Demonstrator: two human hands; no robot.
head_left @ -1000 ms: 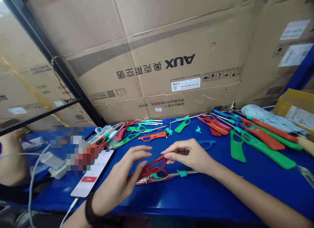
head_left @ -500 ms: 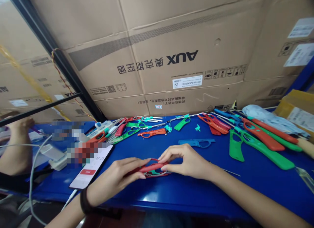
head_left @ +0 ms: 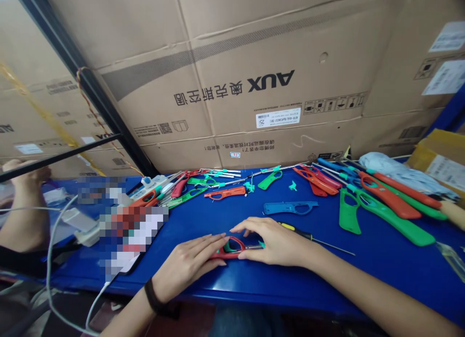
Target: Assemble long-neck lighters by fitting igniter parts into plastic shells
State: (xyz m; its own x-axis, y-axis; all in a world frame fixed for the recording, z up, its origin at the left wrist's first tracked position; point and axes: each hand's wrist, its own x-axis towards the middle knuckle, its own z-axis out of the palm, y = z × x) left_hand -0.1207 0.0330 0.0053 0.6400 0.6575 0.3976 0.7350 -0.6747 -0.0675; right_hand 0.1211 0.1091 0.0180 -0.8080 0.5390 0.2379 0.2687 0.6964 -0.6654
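A red plastic lighter handle (head_left: 232, 247) with a teal part and a metal tube in it lies flat on the blue table (head_left: 254, 288) near its front edge. My left hand (head_left: 191, 262) lies over the handle's left end, fingers pressed on it. My right hand (head_left: 276, 240) arches over its right end and grips it there, hiding where the tube leaves the handle. A screwdriver (head_left: 312, 237) with a yellow and black grip lies just behind my right hand.
Loose red, green and blue handles (head_left: 381, 213) and metal tubes (head_left: 189, 187) are spread along the back of the table. A blue handle shell (head_left: 290, 208) lies mid-table. A phone (head_left: 134, 235) with a white cable lies left. Cardboard boxes (head_left: 254, 85) wall the back. Another person's arm (head_left: 22, 216) is far left.
The red handle, held tilted up between my hands a second ago, has come down flat onto the table. Both hands moved down and closer onto it. The screwdriver now shows.
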